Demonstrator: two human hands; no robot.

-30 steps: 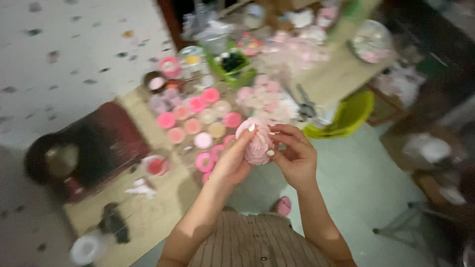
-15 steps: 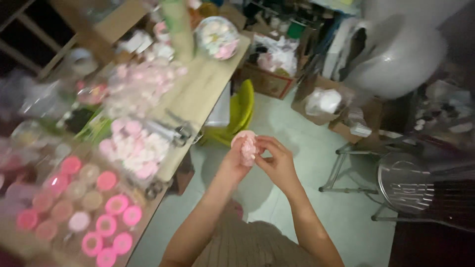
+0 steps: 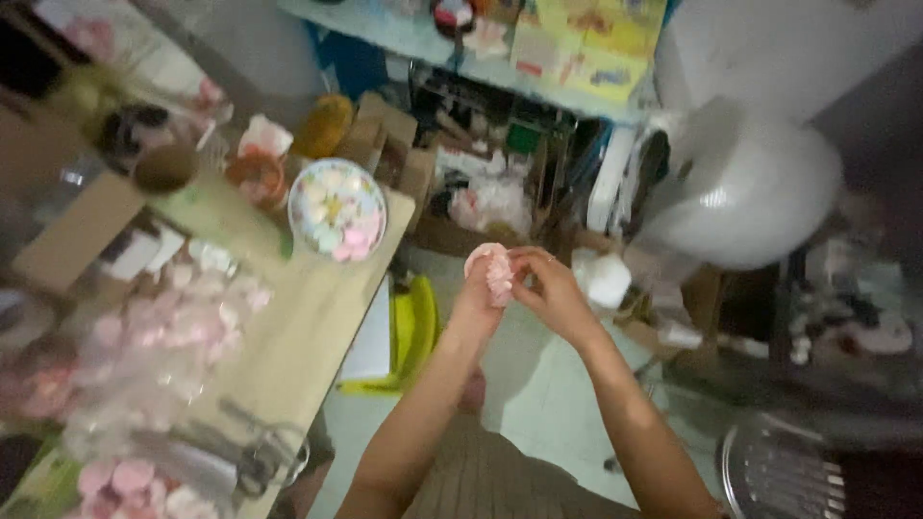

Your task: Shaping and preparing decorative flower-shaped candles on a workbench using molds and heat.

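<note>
Both hands meet in the middle of the frame, up over the floor. The left hand (image 3: 478, 293) and right hand (image 3: 545, 288) each pinch a small pink flower (image 3: 492, 270) tight between fingers. A round bowl of pastel pieces (image 3: 337, 209) sits on the tabletop (image 3: 308, 327) at left.

pink object (image 3: 497, 272): partly covered by the fingers of both hands, its kind unclear
left hand (image 3: 478, 293): palm turned away, fingertips hidden behind the pink object
right hand (image 3: 550, 290): grip blurred
pink pieces on the wooden table (image 3: 317, 336): smeared by motion blur
scissors (image 3: 252, 459): blurred, outline only
metal chair (image 3: 784, 471): cut off by the bottom edge
</note>
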